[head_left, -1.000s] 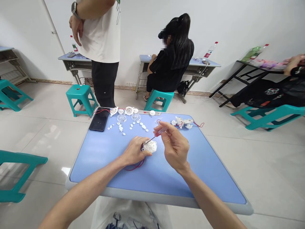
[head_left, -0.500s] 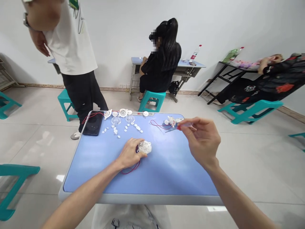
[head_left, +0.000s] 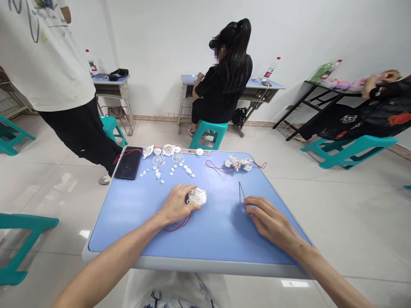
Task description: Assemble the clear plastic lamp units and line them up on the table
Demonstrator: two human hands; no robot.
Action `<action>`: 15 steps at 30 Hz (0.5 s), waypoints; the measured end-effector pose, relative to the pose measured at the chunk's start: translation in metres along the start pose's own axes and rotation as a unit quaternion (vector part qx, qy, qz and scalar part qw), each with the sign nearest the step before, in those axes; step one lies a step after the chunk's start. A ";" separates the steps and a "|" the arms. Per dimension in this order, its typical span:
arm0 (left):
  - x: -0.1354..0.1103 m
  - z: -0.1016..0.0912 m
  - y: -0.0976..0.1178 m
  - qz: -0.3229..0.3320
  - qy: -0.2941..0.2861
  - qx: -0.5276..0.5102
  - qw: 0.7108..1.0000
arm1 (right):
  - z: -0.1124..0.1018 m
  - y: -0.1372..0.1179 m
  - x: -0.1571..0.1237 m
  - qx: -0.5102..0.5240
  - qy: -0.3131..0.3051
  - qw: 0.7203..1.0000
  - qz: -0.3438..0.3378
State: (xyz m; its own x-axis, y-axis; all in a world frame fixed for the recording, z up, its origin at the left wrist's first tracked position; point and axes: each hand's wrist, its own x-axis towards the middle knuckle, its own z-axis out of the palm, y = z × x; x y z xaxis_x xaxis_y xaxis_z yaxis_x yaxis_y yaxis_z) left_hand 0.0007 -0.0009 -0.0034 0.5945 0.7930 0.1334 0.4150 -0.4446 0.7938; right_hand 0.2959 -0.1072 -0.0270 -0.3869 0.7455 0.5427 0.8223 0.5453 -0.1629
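My left hand (head_left: 178, 204) is closed around the edge of a round clear-and-white plastic piece (head_left: 197, 196), which rests on or just above the desk. A red cord (head_left: 181, 224) trails from under that hand. Over the right part of the desk, my right hand (head_left: 269, 220) holds a thin screwdriver (head_left: 241, 190) low, its shaft pointing away from me; the handle is hidden by the fingers. Farther back lies a white plastic assembly (head_left: 239, 163) with red cords. Small white parts (head_left: 157, 173) and two clear round covers (head_left: 178, 158) are scattered at the back left.
A black phone (head_left: 129, 163) lies on the blue desk (head_left: 208, 244) at its back left corner. Beyond it stands a person in a white shirt (head_left: 54, 64). Another person sits on a green stool (head_left: 210, 133) at a far desk, and a third is at the right.
My right hand has come down and nearer to me with the screwdriver, away from the white assembly. My left hand keeps its hold. The standing person has shifted left in view.
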 end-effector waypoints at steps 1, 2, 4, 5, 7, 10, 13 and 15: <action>0.000 0.000 0.000 -0.001 0.000 -0.002 1.000 | 0.001 0.000 -0.001 0.006 0.000 1.000 0.003; 0.000 0.000 0.000 -0.001 0.000 -0.003 1.000 | 0.001 0.000 -0.002 0.012 0.000 1.000 0.004; -0.001 0.000 0.000 -0.002 0.000 -0.005 1.000 | 0.001 0.000 -0.002 0.021 -0.008 1.000 0.007; -0.001 0.000 0.000 -0.002 0.001 -0.006 1.000 | 0.001 0.000 -0.001 0.026 -0.015 1.000 0.010; -0.001 0.000 0.000 -0.002 0.000 -0.006 1.000 | 0.001 0.000 0.000 0.036 -0.032 0.999 0.015; -0.001 0.000 0.000 -0.003 0.000 -0.008 1.000 | 0.001 0.000 0.001 0.046 -0.046 0.998 0.018; -0.001 0.001 0.000 0.000 0.000 -0.007 1.000 | 0.001 0.000 0.001 0.044 -0.043 0.998 0.017; -0.001 0.001 -0.001 0.002 0.000 -0.005 1.000 | 0.001 0.001 0.000 0.047 -0.037 0.998 0.019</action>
State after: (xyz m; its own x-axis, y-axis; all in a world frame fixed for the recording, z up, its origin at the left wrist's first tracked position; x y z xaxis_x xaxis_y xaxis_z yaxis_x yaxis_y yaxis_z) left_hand 0.0008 -0.0020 -0.0049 0.5961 0.7912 0.1364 0.4063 -0.4438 0.7987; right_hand 0.2963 -0.1064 -0.0281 -0.3892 0.7901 0.4735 0.7949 0.5478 -0.2607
